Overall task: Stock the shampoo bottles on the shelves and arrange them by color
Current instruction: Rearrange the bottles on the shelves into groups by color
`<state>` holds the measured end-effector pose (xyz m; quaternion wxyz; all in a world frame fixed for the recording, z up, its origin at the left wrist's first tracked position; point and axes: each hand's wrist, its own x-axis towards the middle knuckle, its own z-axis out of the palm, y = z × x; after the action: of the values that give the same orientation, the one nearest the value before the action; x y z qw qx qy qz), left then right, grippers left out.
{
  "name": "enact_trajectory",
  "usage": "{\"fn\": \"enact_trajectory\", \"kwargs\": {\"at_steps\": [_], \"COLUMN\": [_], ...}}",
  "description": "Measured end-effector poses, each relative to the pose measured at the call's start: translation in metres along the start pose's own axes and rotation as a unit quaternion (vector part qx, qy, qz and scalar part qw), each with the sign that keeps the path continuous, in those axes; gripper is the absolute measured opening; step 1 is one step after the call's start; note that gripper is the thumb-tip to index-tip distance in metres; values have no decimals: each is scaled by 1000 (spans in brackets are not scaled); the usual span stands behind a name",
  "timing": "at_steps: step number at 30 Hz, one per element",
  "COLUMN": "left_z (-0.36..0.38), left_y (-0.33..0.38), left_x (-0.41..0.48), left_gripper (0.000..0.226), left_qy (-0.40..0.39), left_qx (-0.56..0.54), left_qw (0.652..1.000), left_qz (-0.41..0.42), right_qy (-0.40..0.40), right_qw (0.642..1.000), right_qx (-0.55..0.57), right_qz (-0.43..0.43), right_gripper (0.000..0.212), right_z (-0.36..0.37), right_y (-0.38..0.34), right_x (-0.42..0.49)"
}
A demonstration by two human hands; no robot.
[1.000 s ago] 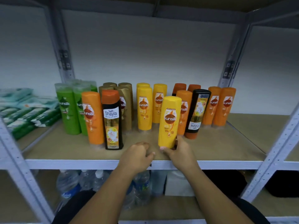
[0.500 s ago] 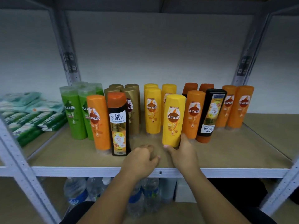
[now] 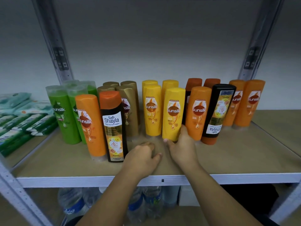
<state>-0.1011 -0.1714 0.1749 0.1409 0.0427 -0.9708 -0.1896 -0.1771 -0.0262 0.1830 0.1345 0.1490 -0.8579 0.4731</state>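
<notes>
Shelf (image 3: 228,160): bottles stand in colour blocks, left to right: green bottles (image 3: 65,115), gold bottles (image 3: 130,101), yellow bottles (image 3: 152,111), orange bottles (image 3: 249,103).

Bottle in hand: front yellow bottle (image 3: 173,111), upright on the shelf, at the front right of the yellow block, just beside an orange neighbour (image 3: 197,111).

Right hand (image 3: 182,147) grips its base, thumb in front, fingers (image 3: 184,129) curled round the right side. Left hand (image 3: 141,157) rests on the shelf board, fingers loosely curled, holding nothing.

Risks, as judged:
1. Domino fall. Bottles are tall, narrow-footed and tightly packed; a hard push on the low grip could tip the yellow one into its row.
2. Knuckles crowd the orange neighbour; withdrawing the hand sideways may nudge it into the inverted black bottle (image 3: 218,111), which stands on its cap and looks tilted.
3. Sorting incomplete: a stray orange bottle (image 3: 91,124) and a black bottle with orange cap (image 3: 114,128) sit in front of green and gold, near the shelf's front; a sweep of the left arm could knock them off.
</notes>
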Motion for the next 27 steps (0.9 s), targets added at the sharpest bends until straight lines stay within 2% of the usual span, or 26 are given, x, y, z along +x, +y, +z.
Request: {"fn": "enact_trajectory", "kwargs": {"at_steps": [14,20,25,27], "left_z": [7,6,8,9], "left_y": [-3,-5,0,8], "left_x": [-3,-4,-3,-4], "left_gripper": [32,31,29,30], "left_qy": [26,21,15,17], "left_qx": [12,9,9,13], "left_qw": [999,999,999,998], "left_qz": [27,37,49,57], "right_qy": [-11,-45,-70,-83], "right_qw": [999,999,993,988], "right_qx": [20,16,-72,-106], "right_qz": [22,-2,-56,-79], "right_gripper": [58,63,80,77], "right_z": [15,8,-6,-13], "right_y": [3,4,9,13], "right_x": [21,16,-4,-15]}}
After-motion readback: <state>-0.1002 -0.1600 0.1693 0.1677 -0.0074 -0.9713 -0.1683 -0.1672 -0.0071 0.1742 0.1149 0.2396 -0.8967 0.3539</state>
